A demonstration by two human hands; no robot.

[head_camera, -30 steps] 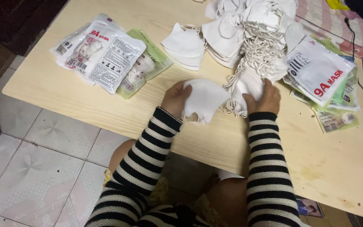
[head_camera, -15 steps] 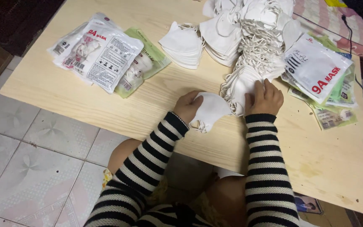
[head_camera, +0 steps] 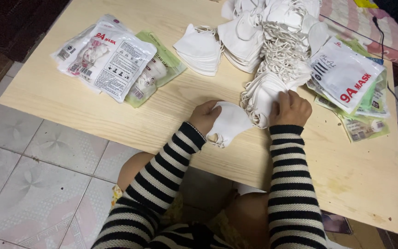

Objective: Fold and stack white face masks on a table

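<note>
Careful: your left hand [head_camera: 204, 116] pinches 1 white mask [head_camera: 230, 123] lying on the bench [head_camera: 116, 124]; your right hand [head_camera: 292, 108] presses spread fingers on the mask heap [head_camera: 272, 78]. Tangled ear loops could drag neighbours along.

The big heap of white masks [head_camera: 272, 41] runs off the top edge of the frame, so its far side is cut. The left hand [head_camera: 204, 115] hides part of the folded mask [head_camera: 229, 123] in its grip. The right hand [head_camera: 291, 108] covers the stack beneath its fingertips. The surface [head_camera: 360, 184] loses its lower right corner at the frame edge, and the packets [head_camera: 365, 122] at right overlap, lower ones mostly hidden.
</note>
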